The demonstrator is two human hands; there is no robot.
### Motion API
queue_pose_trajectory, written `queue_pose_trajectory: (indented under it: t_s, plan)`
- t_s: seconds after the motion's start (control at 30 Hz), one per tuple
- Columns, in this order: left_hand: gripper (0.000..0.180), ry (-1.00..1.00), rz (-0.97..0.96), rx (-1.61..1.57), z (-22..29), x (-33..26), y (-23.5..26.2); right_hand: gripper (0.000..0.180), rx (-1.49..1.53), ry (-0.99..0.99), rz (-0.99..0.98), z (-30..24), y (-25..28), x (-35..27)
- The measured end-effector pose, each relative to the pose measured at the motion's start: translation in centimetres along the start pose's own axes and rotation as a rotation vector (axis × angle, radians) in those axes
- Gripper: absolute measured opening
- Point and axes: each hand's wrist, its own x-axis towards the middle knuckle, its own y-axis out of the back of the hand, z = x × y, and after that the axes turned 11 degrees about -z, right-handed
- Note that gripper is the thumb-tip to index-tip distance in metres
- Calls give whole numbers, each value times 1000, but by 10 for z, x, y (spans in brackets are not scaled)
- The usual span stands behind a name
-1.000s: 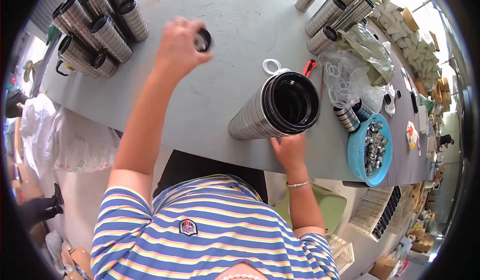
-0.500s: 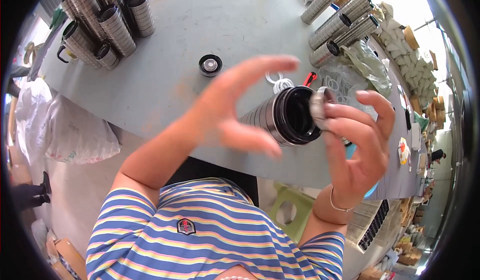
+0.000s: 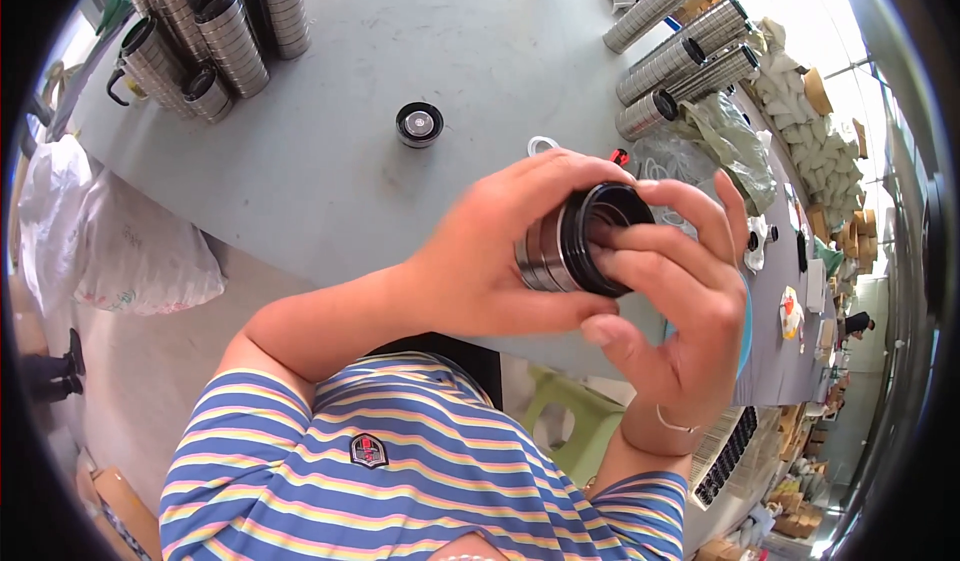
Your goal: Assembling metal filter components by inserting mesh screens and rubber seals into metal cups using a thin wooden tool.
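My left hand wraps around a steel-banded cylinder with a black rim, holding it tilted with its open mouth facing right. My right hand meets that mouth: its middle fingers reach inside, the index finger lies at the upper rim, and the thumb stands apart below. What the fingertips touch inside is hidden; the metal ring held there earlier cannot be made out. On the table beyond my left hand sits a short black round piece with a silver centre.
Stacks of steel-banded cylinders stand at the far left, and more lean or lie at the far right. White rings, a red tool and clear plastic bags lie beyond my hands. A green stool stands below the table edge.
My left hand has closed around the cylinder from the left. My right hand's fingers, which held a metal ring at the mouth, have moved into the opening.
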Motion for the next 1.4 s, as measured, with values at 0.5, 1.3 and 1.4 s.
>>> queue_pose_trajectory:
  t_s: [0.5,1.3,1.4]
  plan:
    - [67,1236,-305,1244,-18,-76,111,15,121,-391,230,105,-259,-85]
    - [90,149,-35,342,4,-12,-1,61,-124,-37,16,-8,-14,-8]
    - [84,58,83,194,-5,-9,-3,71,-91,-12,-111,-7,-8,4]
